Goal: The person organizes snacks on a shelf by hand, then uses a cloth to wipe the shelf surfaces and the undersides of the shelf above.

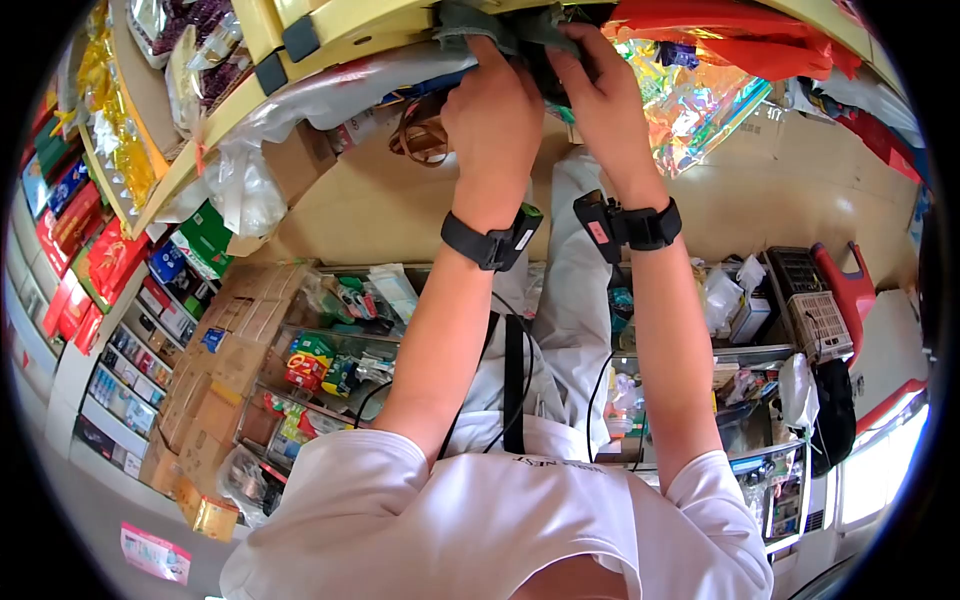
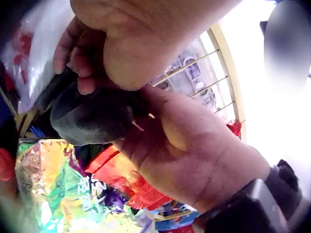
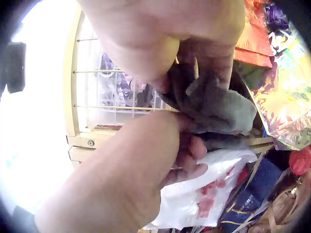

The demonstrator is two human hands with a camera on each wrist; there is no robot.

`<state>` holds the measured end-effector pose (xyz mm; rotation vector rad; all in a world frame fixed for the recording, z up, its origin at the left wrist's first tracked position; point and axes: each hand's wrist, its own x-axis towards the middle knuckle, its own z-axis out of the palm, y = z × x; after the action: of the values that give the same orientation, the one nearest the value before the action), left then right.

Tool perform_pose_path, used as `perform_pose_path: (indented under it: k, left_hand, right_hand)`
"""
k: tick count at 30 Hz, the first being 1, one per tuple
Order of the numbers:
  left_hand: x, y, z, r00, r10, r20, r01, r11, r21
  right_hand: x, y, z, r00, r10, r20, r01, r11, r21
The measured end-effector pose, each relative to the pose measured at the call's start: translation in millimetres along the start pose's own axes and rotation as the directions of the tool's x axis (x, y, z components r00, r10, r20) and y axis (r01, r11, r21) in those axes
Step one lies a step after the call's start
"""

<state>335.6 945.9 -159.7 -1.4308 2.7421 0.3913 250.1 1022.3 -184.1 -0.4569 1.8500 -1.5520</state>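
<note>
Both hands hold a bunched dark grey cloth [image 2: 90,116] at the top of the head view; its exact kind is unclear. My left hand [image 1: 495,120] has its index finger up against the cloth [image 1: 475,28], the other fingers curled beneath. From the other side, my right hand [image 1: 605,100] pinches it between thumb and fingers. In the right wrist view, the folded cloth [image 3: 218,109] bulges out past the right fingers, and the left hand [image 3: 131,170] comes in from below. Parts of the cloth are hidden behind the fingers.
A pale yellow rack [image 1: 350,45] with thin bars curves close around the hands. Shiny iridescent packaging [image 1: 690,110] and red plastic bags [image 1: 725,35] hang to the right. A clear plastic bag [image 1: 245,190] is at left. Cardboard [image 1: 215,370] and glass cases with goods are behind the person.
</note>
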Motion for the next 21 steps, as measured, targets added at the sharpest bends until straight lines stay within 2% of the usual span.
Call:
perform_pose_path:
  k: [5, 7, 9, 10, 11, 12, 14, 17, 19, 21]
  left_hand:
    - [-3, 11, -2, 0.997, 0.054, 0.063, -0.053, 0.999, -0.013]
    - [-7, 20, 2, 0.992, 0.072, 0.103, -0.069, 0.997, -0.036]
    - [-10, 24, 8, 0.993, 0.053, 0.102, -0.041, 0.992, -0.117]
    - [-10, 22, 1, 0.985, -0.013, 0.171, 0.030, 0.994, -0.100]
    - [-11, 13, -4, 0.985, -0.015, 0.175, 0.034, 0.994, -0.108]
    - [-11, 2, -10, 0.990, 0.003, 0.144, 0.006, 0.998, -0.062]
    - [-10, -19, -10, 0.997, 0.077, 0.029, -0.077, 0.997, 0.005]
    - [-11, -17, -4, 0.999, -0.013, 0.037, 0.013, 1.000, -0.017]
    - [-8, -4, 3, 1.000, 0.008, 0.016, -0.007, 0.999, -0.032]
    - [-5, 0, 4, 0.998, 0.051, 0.021, -0.050, 0.998, -0.035]
  right_hand:
    - [4, -10, -1, 1.000, -0.014, -0.017, 0.015, 0.998, 0.065]
    - [4, -11, -5, 0.999, -0.020, -0.034, 0.017, 0.997, -0.071]
    - [5, -11, -8, 0.998, -0.045, -0.049, 0.042, 0.998, -0.048]
    - [5, -10, -11, 0.999, -0.031, -0.034, 0.031, 0.999, -0.013]
    - [4, -11, -12, 1.000, -0.017, -0.018, 0.017, 1.000, 0.021]
    - [0, -12, -14, 0.999, 0.039, 0.036, -0.040, 0.998, 0.044]
    - [-3, -8, -7, 0.996, 0.035, 0.077, -0.036, 0.999, 0.011]
    - [-6, -12, 4, 0.993, 0.062, 0.097, -0.060, 0.998, -0.028]
    - [-4, -12, 5, 0.992, 0.089, 0.094, -0.083, 0.995, -0.060]
    - [-1, -8, 6, 0.998, 0.012, -0.067, -0.014, 1.000, -0.018]
